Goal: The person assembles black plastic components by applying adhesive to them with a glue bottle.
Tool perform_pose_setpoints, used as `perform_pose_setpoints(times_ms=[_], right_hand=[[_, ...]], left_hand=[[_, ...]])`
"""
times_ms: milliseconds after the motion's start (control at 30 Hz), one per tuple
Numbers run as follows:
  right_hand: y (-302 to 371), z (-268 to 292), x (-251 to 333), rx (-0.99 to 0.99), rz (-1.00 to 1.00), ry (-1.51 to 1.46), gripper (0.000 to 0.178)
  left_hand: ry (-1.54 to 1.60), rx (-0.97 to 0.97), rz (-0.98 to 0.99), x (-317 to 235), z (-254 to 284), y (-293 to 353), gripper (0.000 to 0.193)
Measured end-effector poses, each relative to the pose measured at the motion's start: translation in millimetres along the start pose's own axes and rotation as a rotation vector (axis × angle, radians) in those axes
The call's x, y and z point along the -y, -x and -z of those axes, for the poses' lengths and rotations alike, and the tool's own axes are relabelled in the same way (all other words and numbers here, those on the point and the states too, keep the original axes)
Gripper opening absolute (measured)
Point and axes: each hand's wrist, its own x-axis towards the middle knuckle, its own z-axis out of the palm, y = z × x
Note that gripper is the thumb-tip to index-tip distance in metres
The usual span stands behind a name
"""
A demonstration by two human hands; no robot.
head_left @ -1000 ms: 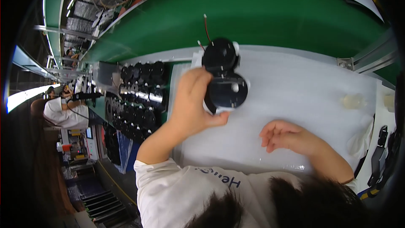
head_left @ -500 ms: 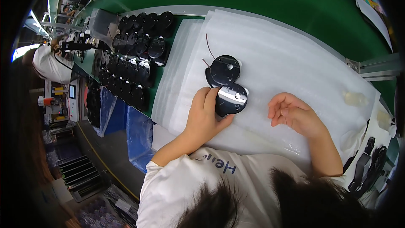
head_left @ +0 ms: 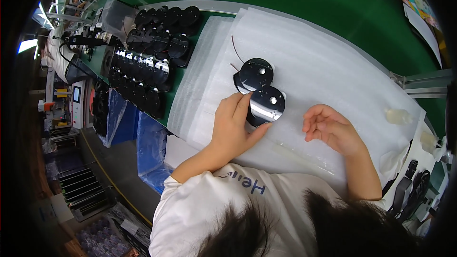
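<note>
My left hand (head_left: 232, 123) grips a round, glossy black disc-shaped part (head_left: 267, 106) by its left edge, fingers behind and thumb along the lower rim. The disc has a small round hole, a small pale tab at its upper right edge and a bright reflection on its lower half. Just above it, partly overlapped, lies a second black disc part (head_left: 256, 73), with thin dark wires at its upper left. Both are over a white foam sheet (head_left: 304, 62). My right hand (head_left: 331, 129) is held to the right of them, fingers loosely curled and apart, nothing in it.
Rows of similar black disc parts (head_left: 154, 50) fill the green table at the left. A clear plastic box (head_left: 116, 17) stands behind them. Small translucent pieces (head_left: 399, 116) lie at the right of the sheet, near black cables (head_left: 416, 188). Blue bins (head_left: 151, 145) stand below left.
The disc in my left hand has shifted slightly up and right and tilted, so its bright reflection now lies lower. My right hand keeps nearly the same place and curl. The view has shifted slightly.
</note>
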Motion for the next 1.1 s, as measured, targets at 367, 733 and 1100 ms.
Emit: perform_pose_setpoints(times_ms=[367,733,1100], right_hand=[[-1.4,0.3,1.0,0.006,0.004,0.027,0.026],[-0.9,2.9,3.0,0.047,-0.033,-0.015,0.027],[-1.4,2.0,1.7,0.033,-0.018,0.009,0.028]], left_hand=[[-0.088,-0.027,0.076,6.6,-3.0,-1.9,0.065],[-0.018,0.016,0.063,16.3,-2.0,-12.8,0.065],[-0.005,-0.044,0.037,14.8,-1.5,-13.9,0.063]])
